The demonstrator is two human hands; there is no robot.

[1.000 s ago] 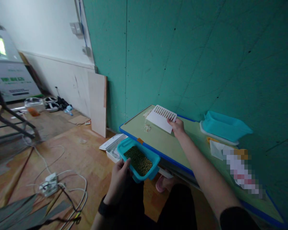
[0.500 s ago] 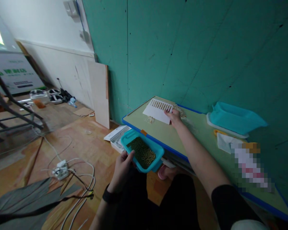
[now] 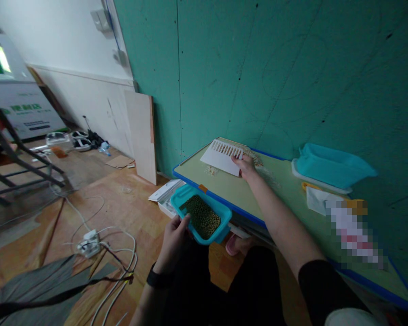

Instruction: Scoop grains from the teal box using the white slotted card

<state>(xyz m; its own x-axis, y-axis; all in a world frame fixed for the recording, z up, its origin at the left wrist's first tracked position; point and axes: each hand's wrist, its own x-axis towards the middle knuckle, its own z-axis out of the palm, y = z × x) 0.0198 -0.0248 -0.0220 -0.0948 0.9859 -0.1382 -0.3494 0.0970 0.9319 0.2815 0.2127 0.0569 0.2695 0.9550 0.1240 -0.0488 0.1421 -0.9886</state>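
Observation:
My left hand grips the near-left rim of a turquoise plastic tub, thumb over the edge. Dark green beans and paler yellowish beans lie in the tub, below the table's blue front edge. In my right hand is a white slotted scraper, its comb-like slots toward the wall, low over the table. Pale grains are spread beyond and beside the scraper, and a small heap of grains lies at its near-left side.
A second turquoise tub stands on a white lid at the table's right, near a white and yellow cloth. The green wall borders the table. An open white box, a power strip and cables are on the floor.
The view has shifted slightly. Both hands keep their holds on the tub and the scraper, with hardly any movement between them.

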